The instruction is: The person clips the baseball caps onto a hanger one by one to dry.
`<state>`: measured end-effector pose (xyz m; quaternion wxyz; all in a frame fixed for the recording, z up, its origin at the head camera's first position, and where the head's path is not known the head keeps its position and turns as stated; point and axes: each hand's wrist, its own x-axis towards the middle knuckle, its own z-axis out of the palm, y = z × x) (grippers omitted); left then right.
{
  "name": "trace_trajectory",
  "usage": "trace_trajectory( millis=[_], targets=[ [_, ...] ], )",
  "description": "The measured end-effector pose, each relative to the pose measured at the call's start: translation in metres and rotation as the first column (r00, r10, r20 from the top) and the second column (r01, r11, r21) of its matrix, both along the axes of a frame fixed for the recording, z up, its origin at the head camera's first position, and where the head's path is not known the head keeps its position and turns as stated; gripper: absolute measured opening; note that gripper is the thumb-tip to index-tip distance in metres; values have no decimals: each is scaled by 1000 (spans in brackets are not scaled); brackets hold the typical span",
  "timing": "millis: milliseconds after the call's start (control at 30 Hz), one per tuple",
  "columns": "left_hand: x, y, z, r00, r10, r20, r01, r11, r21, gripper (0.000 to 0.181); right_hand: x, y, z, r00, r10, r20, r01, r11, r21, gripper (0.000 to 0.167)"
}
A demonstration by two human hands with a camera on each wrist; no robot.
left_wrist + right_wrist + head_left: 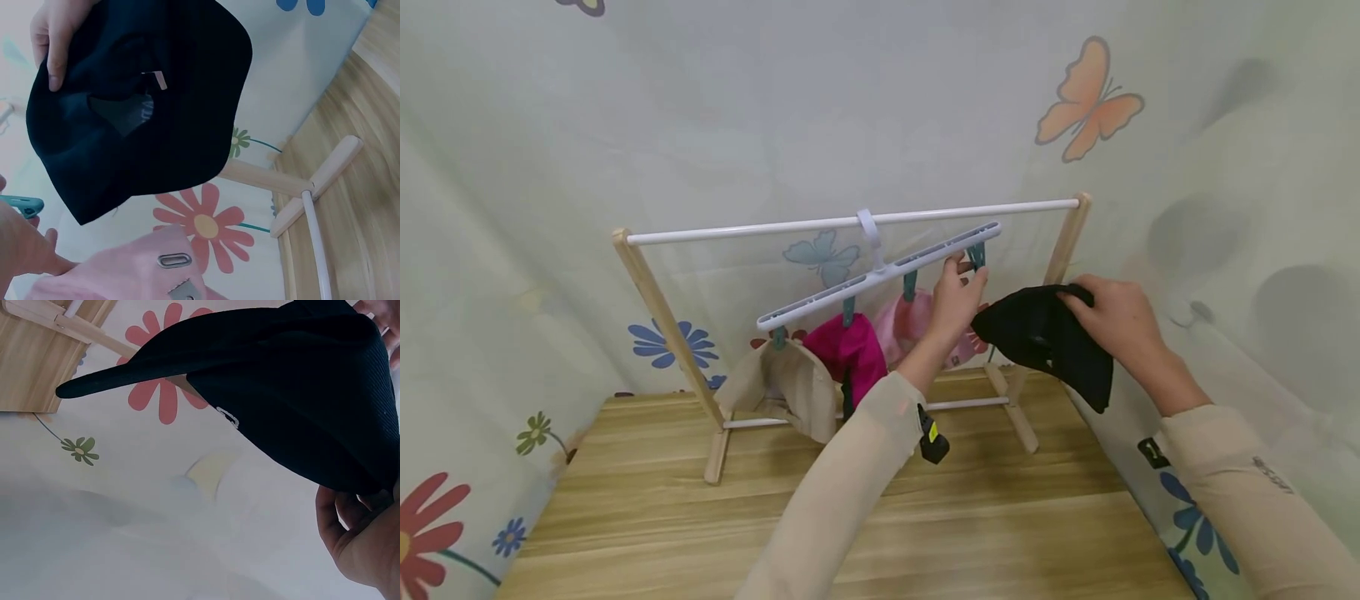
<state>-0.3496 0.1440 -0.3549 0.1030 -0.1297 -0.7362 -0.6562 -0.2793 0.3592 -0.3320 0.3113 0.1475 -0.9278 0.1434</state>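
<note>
My left hand [957,302] is at the right end of the white hanger [880,275], thumb and fingers pinching a teal clip [976,255] there. My right hand [1116,321] grips a black hat [1045,329] by its edge, just right of that clip. The hat's inside, with a small label, faces the left wrist view; a small white mark shows on it in the right wrist view. On the hanger's other clips hang a beige hat [790,383], a magenta hat [853,354] and a pink hat [901,329], the last partly behind my left arm.
The tilted hanger hooks over the white rod [745,229] of a rack with wooden legs [673,333]. This rack stands on a wood-grain table [880,533]. Behind is a pale curtain [737,108] printed with flowers and butterflies.
</note>
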Motion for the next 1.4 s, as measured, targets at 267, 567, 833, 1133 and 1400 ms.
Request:
trace_trajectory(
  millis=[267, 567, 833, 1133, 1400],
  targets=[
    [-1, 1, 3, 1000, -4, -17, 4, 1000, 9, 50, -2, -5, -5, 1000, 12, 15, -11, 1000, -13, 20],
    [-1, 2, 8, 1000, -20, -15, 21, 1000, 22, 44, -6, -8, -4, 999, 1, 37, -1, 1000, -24, 20],
    [3, 6, 13, 997, -70, -33, 71, 997, 19, 39, -8, -14, -4, 998, -49, 26, 50, 998, -36, 23],
    [7, 12, 9, 995, -97, -34, 100, 992, 75, 37, -8, -22, -11, 999, -46, 27, 46, 999, -29, 25],
    [7, 11, 4, 987, -139, -86, 152, 973, 173, 30, -7, -25, -15, 1000, -11, 21, 11, 1000, -3, 21]
  ],
)
